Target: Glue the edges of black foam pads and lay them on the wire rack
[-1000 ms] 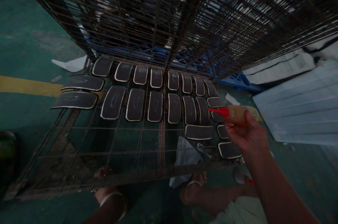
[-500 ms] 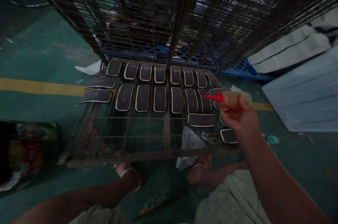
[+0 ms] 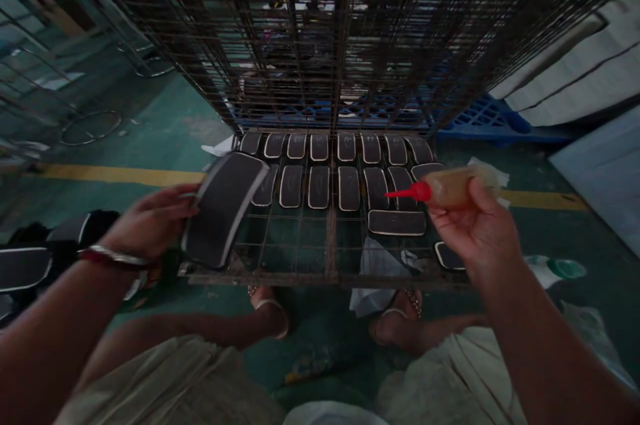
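a: what's the setting?

b: a green floor [image 3: 325, 325], and on it a low wire rack [image 3: 300, 278] just ahead of the person's feet. curved dark panels [image 3: 319, 187] with pale edges lie there in two main rows, and one lies crosswise in front on the right.

a: and the biggest thing off the rack?

b: a held panel [image 3: 227, 205], raised and tilted at the rack's left side, hiding part of the rows behind it.

a: what could go wrong with it?

b: it's gripped at one edge only, so i'd judge it could twist or slip, and a drop there would probably knock the neighbours or scuff their faces.

a: the squeeze bottle [image 3: 450, 188]?

b: it lies almost level over the right side, its red nozzle [image 3: 417, 192] pointing left, apart from the held panel. too hard a squeeze might drip the yellowish contents onto the panels below; i can't tell whether any is coming out.

a: and the hands?

b: the left hand [image 3: 153, 221] pinches the held panel's left edge, fingers nearly straight; whatever grips behind is hidden. the right hand [image 3: 483, 228] is curled round the bottle's body, thumb along its near side.
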A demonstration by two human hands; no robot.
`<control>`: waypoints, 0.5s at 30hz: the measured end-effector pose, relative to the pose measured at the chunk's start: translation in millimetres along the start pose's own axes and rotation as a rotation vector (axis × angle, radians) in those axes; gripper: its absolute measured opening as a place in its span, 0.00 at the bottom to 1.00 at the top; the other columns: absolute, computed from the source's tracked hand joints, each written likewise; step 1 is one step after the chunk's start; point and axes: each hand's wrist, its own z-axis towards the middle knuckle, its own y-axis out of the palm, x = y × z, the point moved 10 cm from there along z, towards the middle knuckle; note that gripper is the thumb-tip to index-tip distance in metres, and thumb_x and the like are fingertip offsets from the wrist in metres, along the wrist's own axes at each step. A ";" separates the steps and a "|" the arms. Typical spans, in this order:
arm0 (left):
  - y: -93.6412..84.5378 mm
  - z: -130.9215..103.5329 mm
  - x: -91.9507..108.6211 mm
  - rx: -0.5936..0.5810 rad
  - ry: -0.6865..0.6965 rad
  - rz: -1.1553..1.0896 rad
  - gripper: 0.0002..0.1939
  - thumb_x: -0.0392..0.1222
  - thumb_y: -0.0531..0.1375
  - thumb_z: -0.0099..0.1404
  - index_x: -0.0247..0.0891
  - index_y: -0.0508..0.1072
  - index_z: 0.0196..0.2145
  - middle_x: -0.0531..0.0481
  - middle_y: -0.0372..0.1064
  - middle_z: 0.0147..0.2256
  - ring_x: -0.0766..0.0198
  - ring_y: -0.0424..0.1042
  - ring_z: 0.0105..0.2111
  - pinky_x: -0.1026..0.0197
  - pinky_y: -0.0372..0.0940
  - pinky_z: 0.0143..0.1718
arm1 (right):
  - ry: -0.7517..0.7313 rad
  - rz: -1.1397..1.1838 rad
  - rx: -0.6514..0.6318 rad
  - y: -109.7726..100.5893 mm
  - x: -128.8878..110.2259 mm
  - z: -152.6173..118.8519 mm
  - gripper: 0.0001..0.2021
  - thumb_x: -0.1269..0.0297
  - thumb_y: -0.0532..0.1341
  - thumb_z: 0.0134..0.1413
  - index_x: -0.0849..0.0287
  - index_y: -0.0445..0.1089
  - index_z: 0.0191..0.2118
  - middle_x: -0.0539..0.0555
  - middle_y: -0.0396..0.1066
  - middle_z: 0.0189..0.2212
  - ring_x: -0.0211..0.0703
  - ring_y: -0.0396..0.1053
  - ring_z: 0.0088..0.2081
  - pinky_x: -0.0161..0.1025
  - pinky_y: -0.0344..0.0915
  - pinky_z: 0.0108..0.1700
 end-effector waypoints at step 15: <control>148.6 -46.7 -22.2 -0.840 -0.141 -0.095 0.22 0.37 0.67 0.46 0.35 0.81 0.42 0.42 0.80 0.35 0.55 0.76 0.29 0.59 0.67 0.30 | -0.088 -0.311 -0.240 20.2 -3.7 -34.6 0.26 0.59 0.78 0.34 0.59 0.76 0.43 0.55 0.78 0.38 0.51 0.78 0.38 0.46 0.81 0.38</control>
